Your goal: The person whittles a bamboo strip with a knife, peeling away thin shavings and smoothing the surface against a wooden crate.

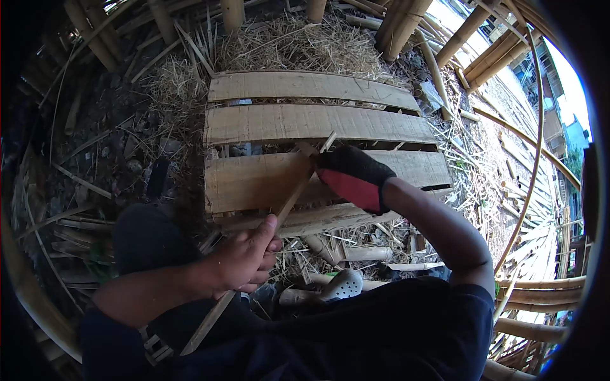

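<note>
A long, narrow strip point(291, 202) of what looks like bamboo or wood slants across the middle of the view, its lower end at 7 o'clock over the person's lap point(279, 349) and its upper end near the centre, above the near boards of the slatted wooden surface point(273, 124). The bare left hand point(244, 261), at 7 o'clock, is wrapped round the strip, thumb laid along it and pointing up toward 1 o'clock. The right hand point(354, 176), in a black and red glove, is just beside the upper end, its forearm coming in from 4 o'clock; its fingers are largely hidden, so I cannot tell whether they pinch anything. A small pale sliver point(328, 141) shows at the glove's 11 o'clock. Dry straw point(298, 44) lies at 12 o'clock beyond the surface, bamboo posts point(403, 28) stand at 1 o'clock, and a perforated clog point(346, 286) shows at 5 o'clock
</note>
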`<state>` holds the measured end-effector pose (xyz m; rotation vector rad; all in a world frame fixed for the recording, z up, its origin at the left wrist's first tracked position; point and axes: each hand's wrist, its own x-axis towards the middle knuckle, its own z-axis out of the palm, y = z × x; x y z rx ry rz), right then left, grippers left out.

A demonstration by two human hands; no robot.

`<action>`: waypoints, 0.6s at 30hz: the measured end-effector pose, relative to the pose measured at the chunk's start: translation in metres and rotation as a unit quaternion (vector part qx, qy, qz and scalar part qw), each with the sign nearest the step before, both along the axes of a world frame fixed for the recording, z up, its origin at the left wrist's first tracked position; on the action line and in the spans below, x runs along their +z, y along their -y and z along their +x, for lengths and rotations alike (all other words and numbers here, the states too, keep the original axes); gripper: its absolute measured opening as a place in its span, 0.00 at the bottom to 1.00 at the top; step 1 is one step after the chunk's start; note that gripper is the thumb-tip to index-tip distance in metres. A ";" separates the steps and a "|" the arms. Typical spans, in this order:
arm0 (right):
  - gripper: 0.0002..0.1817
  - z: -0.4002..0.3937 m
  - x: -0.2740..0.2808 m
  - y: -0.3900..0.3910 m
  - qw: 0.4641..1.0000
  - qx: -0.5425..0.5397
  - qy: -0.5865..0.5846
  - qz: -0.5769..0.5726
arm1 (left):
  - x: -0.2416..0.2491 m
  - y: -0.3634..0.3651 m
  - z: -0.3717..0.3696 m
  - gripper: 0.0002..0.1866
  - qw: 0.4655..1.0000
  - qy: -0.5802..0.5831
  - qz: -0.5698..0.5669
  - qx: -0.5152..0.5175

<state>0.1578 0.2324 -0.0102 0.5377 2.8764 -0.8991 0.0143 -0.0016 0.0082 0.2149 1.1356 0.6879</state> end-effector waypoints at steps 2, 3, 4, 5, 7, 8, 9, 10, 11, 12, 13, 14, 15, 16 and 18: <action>0.15 0.001 -0.011 0.019 0.993 0.051 -0.098 0.042 | -0.001 0.000 0.001 0.27 1.000 -0.007 0.002 0.008; 0.15 -0.001 -0.004 0.012 0.999 -0.005 -0.021 -0.044 | -0.001 0.000 0.000 0.27 1.000 -0.012 0.003 0.006; 0.16 -0.004 0.014 0.003 0.996 -0.046 0.043 -0.055 | 0.001 -0.002 0.000 0.27 1.000 -0.030 0.002 -0.001; 0.16 -0.007 0.032 -0.007 0.988 -0.085 0.109 -0.063 | 0.003 -0.003 0.002 0.26 0.999 -0.046 0.002 -0.002; 0.15 -0.010 0.032 -0.008 0.990 -0.007 0.118 0.071 | 0.004 -0.003 0.002 0.26 0.998 -0.061 0.006 -0.003; 0.15 -0.003 0.027 0.008 0.992 -0.072 0.100 -0.012 | 0.003 -0.003 0.001 0.26 0.998 -0.061 0.010 -0.002; 0.14 0.005 0.007 0.022 0.987 0.076 -0.016 0.142 | 0.003 -0.003 0.001 0.26 0.998 -0.060 0.013 -0.001; 0.12 0.011 0.004 0.046 0.981 0.086 -0.092 0.144 | 0.002 -0.002 0.001 0.25 0.998 -0.062 0.015 0.002; 0.11 0.014 0.012 0.066 0.973 0.087 -0.087 0.195 | 0.002 -0.002 0.001 0.24 0.998 -0.065 0.017 0.003; 0.10 0.015 0.019 0.077 0.962 0.088 -0.081 0.245 | 0.002 -0.002 0.001 0.23 0.997 -0.068 0.020 0.004; 0.08 0.017 0.013 0.078 0.959 0.072 -0.112 0.250 | -0.002 -0.001 0.002 0.24 0.991 -0.118 0.065 -0.003; 0.07 0.020 0.005 0.077 0.955 0.057 -0.142 0.254 | -0.007 0.001 0.005 0.25 0.980 -0.167 0.110 -0.009; 0.07 0.020 -0.001 0.076 0.950 0.044 -0.172 0.257 | -0.011 0.002 0.005 0.25 0.971 -0.199 0.129 -0.018; 0.06 0.020 -0.006 0.076 0.947 0.046 -0.194 0.252 | -0.014 0.003 0.006 0.26 0.961 -0.232 0.146 -0.027; 0.06 0.018 -0.010 0.077 0.939 0.050 -0.238 0.244 | -0.019 0.005 0.004 0.26 0.953 -0.267 0.134 -0.054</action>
